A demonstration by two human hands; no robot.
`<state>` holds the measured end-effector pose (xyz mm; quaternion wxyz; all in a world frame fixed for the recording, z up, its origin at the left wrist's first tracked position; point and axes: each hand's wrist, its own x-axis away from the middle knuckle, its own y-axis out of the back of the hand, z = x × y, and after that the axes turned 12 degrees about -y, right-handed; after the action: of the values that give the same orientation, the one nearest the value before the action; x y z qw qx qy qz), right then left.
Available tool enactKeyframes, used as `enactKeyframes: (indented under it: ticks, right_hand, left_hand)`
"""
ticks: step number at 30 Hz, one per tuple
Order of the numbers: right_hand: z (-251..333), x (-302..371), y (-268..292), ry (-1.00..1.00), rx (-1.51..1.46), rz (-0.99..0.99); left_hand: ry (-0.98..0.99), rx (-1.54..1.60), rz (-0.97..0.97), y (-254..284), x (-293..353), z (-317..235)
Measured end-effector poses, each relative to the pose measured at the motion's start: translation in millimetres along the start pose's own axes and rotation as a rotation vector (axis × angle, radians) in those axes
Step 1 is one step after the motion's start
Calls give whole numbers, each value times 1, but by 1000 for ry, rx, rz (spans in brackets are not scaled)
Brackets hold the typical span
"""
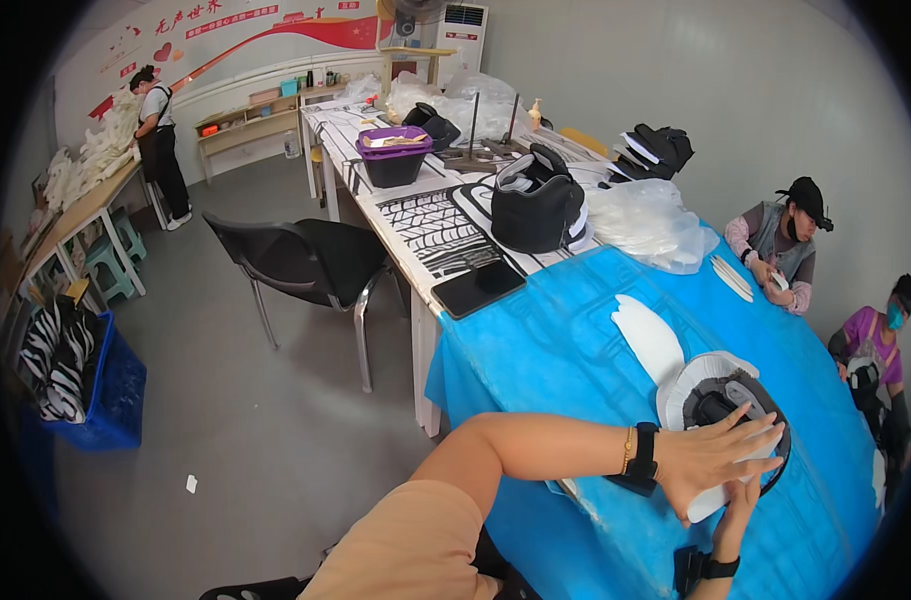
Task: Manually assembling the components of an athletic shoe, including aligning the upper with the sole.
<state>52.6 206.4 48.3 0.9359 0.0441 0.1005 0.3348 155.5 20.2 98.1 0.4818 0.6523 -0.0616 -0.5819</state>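
I'd press evenly, left hand [713,462] spread wide over the white piece [708,503] beneath its fingers; right hand's [739,507] hold I can't tell.

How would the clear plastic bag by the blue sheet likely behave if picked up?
The clear plastic bag would probably flop and change shape, since its thin film looks crumpled and slumped. It may be light for its size, given its loose, puffy folds, though its contents are unclear. Its shiny surface might slide if pushed.

Rounded, hollow padded piece [703,388], white-rimmed and dark grey inside, over the blue table cover [535,350]
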Motion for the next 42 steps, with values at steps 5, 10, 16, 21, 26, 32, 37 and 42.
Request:
enactKeyframes:
  ticks: [5, 10, 16, 21, 26, 32, 37, 42]
  right_hand:
    - [-4, -12, 13, 44, 514, -51]
    - [-6, -14, 21, 108, 572, -52]
    - [-14, -16, 19, 236, 380, -160]
    - [-2, -10, 18, -57, -17, 155]
    - [-107, -34, 86, 54, 127, -142]
    - [24, 14, -14, 161, 268, -221]
    - [15, -3, -17, 227, 283, -288]
    - [-6, -17, -6, 223, 299, -265]
  left_hand:
    - [58, 72, -20, -14, 4, 6]
    - [105, -30, 0, -3, 1, 0]
    - [259, 188, -64, -3, -1, 8]
    - [355, 50, -408, 1, 6, 19]
    - [310, 186, -479, -17, -1, 24]
    - [411, 416, -475, -34, 4, 31]
    - [429, 404, -601, -46, 8, 35]
    - [494, 698, -486, -19, 9, 32]
